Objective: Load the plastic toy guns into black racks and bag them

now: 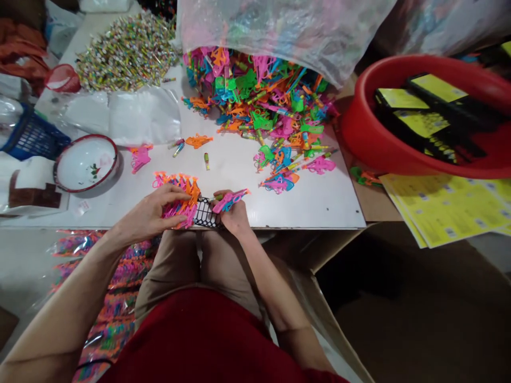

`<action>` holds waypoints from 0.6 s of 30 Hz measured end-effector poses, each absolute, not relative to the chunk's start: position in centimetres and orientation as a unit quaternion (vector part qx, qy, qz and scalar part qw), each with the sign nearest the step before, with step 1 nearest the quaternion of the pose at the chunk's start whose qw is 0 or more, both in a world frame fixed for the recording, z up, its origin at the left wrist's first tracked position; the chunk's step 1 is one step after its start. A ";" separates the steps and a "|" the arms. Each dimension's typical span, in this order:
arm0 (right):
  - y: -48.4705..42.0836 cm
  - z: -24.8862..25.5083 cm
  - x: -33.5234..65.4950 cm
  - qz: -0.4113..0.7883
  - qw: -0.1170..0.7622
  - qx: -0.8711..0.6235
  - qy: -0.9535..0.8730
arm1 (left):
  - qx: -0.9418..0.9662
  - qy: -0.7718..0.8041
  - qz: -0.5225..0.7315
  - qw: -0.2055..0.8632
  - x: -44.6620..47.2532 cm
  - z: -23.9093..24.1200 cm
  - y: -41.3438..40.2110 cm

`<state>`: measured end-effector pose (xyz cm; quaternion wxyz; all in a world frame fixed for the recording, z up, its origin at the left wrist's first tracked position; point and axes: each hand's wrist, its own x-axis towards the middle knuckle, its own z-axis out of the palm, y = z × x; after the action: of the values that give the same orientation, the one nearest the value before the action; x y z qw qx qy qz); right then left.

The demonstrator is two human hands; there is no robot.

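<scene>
**Inspector:** Hands, please.

**Assistant:** The left hand (154,215) is closed round a row of pink and orange toy pistols (179,194), pressing it against a black mesh holder (205,214) at the near table edge. The right hand (236,217) pinches a single pink-and-blue toy pistol (231,199) just beside the holder's right end.

**Inspector:** Step in hand?

**Assistant:** In my judgement, stacking. One piece is held at the end of the row, not yet joined to it.

**Inspector:** What does the next move call for?

**Assistant:** The single piece needs turning to match the row's lie, with a firm left grip. Otherwise the row could splay.

**Inspector:** Supply?

**Assistant:** A loose heap of coloured plastic toys (263,101) spills from a clear bag (287,26), well apart across the white table (311,205). There is an enamel bowl (72,165) to the left and a red basin (371,143) to the right.
</scene>
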<state>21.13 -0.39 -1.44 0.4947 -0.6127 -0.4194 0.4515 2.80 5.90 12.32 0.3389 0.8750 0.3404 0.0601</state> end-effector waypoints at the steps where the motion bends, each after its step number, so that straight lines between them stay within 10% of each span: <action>1: -0.1 -1.5 21.1 0.438 0.482 -0.618 -0.441 | 0.876 0.340 0.054 0.338 2.8 12.3 5.9; 11: 1.2 2.7 20.4 0.293 0.134 -0.685 -0.654 | 0.884 0.346 0.008 0.314 2.8 12.1 5.4; 18: 1.8 3.2 20.4 0.291 0.102 -0.654 -0.690 | 0.915 0.297 0.016 0.271 2.7 11.8 5.1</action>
<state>20.42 1.83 3.21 0.1024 -0.6545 -0.6905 0.2906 2.72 5.14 11.76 0.2715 0.9152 0.2974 0.0157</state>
